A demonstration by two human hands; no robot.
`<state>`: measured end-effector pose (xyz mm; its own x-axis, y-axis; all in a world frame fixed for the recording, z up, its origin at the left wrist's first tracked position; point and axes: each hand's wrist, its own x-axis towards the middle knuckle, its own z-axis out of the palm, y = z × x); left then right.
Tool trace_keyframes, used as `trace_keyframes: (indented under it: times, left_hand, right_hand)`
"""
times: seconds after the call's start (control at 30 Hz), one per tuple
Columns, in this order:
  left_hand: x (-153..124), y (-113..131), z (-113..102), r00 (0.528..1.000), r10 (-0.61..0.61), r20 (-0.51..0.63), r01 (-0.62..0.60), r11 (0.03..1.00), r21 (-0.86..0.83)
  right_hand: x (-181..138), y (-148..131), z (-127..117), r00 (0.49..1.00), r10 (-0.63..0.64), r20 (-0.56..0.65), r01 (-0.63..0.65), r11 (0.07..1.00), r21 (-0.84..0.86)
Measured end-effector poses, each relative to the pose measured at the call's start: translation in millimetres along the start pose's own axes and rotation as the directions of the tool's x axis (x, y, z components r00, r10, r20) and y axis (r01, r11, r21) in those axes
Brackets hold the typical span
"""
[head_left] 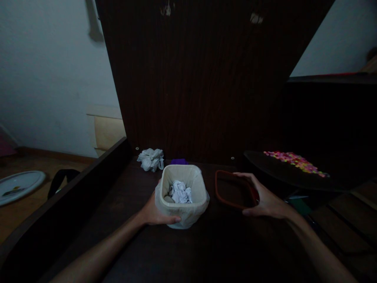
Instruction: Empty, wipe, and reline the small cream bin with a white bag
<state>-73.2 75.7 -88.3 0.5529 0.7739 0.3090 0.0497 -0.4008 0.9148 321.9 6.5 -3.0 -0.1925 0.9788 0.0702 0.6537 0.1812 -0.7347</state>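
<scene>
A small cream trash bin (pixel 197 184) stands in front of me with a translucent bag (pixel 188 217) over its outside. Crumpled white paper (pixel 180 192) lies inside it. My left hand (pixel 156 210) is wrapped round the bin's left side, thumb across the front. To the right, my right hand (pixel 260 196) grips the right side of a reddish-brown rounded-square rim (pixel 217 188), fingers at its far edge and thumb at its near edge. The rim is apart from the bin. Behind the bin to the left sits a crumpled translucent plastic bag (pixel 150 159).
The dark wooden surface (pixel 141 251) has a raised edge (pixel 64 196) on the left and a tall dark panel (pixel 188 86) behind. A purple item (pixel 179 161) shows behind the bin. Colourful beads or flowers (pixel 294 162) lie on a dark ledge at right.
</scene>
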Motion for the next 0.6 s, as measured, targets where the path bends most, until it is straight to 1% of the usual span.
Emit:
trace_keyframes:
  times: [0.13, 0.27, 0.43, 0.53, 0.6]
  left_hand:
    - [-0.2, 2.3, 1.3, 0.999, 0.025, -0.042, -0.023, 0.999, 0.029]
    - [-1.4, 6.5, 2.4, 0.997, 0.029, -0.075, -0.026, 0.999, 0.039]
    - [-0.4, 7.4, 2.2, 0.997, 0.025, -0.078, -0.024, 1.000, 0.012]
    - [0.6, 6.8, 1.3, 0.997, 0.028, -0.076, -0.028, 1.000, 0.001]
    - [0.4, 6.8, 0.7, 0.998, 0.017, -0.065, -0.018, 1.000, -0.009]
  right_hand:
    - [-11.1, 32.9, 20.3, 0.993, 0.089, 0.083, -0.086, 0.996, -0.035]
    - [-15.2, 52.3, 35.4, 0.982, 0.133, 0.134, -0.128, 0.991, -0.046]
    - [-12.4, 55.6, 40.2, 0.976, 0.145, 0.162, -0.138, 0.989, -0.055]
    - [-10.4, 55.4, 40.7, 0.976, 0.132, 0.173, -0.115, 0.988, -0.106]
    - [-9.2, 56.2, 41.1, 0.969, 0.161, 0.188, -0.133, 0.980, -0.150]
